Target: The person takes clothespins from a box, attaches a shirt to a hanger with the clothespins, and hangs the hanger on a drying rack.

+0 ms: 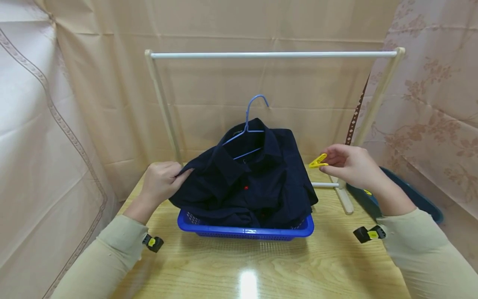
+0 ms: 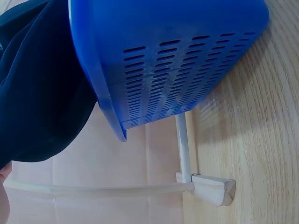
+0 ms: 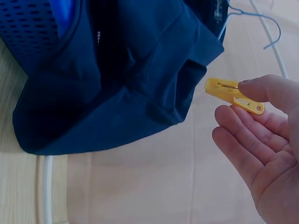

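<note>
A dark navy shirt (image 1: 257,182) with a red button lies bunched over a blue plastic basket (image 1: 246,232). Inside its collar sits a blue wire hanger (image 1: 248,120), hook pointing up. My left hand (image 1: 162,180) pinches the shirt at its left shoulder, thumb on top of the cloth. Held between the thumb and fingers of my right hand (image 1: 351,164) is a yellow clothespin (image 1: 318,161), a short way right of the shirt. In the right wrist view the clothespin (image 3: 233,94) points toward the shirt's edge, apart from it.
A rack with a white top bar (image 1: 272,55) stands behind the basket on the wooden table (image 1: 209,270). At the right, a blue-green tray (image 1: 410,193) lies partly behind my right forearm, with something yellow in it. Curtains hang at the back and sides.
</note>
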A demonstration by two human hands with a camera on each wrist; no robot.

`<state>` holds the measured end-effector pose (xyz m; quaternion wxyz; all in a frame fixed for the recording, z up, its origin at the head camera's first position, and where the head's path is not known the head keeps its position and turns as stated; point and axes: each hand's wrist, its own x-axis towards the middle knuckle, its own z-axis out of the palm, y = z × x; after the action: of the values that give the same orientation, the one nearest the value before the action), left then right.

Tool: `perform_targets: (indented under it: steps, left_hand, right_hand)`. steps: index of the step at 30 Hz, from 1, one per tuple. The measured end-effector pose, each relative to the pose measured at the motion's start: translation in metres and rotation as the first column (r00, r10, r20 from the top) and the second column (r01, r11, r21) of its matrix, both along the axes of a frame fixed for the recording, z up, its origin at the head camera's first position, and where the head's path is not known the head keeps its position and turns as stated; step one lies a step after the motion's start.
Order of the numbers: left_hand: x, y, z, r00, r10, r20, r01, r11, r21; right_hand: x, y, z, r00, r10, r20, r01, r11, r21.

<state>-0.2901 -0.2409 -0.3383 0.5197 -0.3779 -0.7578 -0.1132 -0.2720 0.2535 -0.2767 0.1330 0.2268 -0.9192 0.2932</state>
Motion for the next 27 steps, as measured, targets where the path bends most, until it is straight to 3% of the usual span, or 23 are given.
perform_targets:
  steps: [13,27]
  left_hand:
    - [0.002,0.002,0.003,1.0,-0.002,-0.007,0.002,1.0,-0.005]
    - [0.006,0.004,0.005,1.0,0.008,-0.027,-0.008,1.0,-0.008]
  right_hand:
    - [0.003,-0.017,0.002,0.993,0.072,-0.098,-0.075,0.997,-0.027]
    - [0.012,-0.029,0.008,0.982,0.092,-0.165,-0.095,0.995,-0.009]
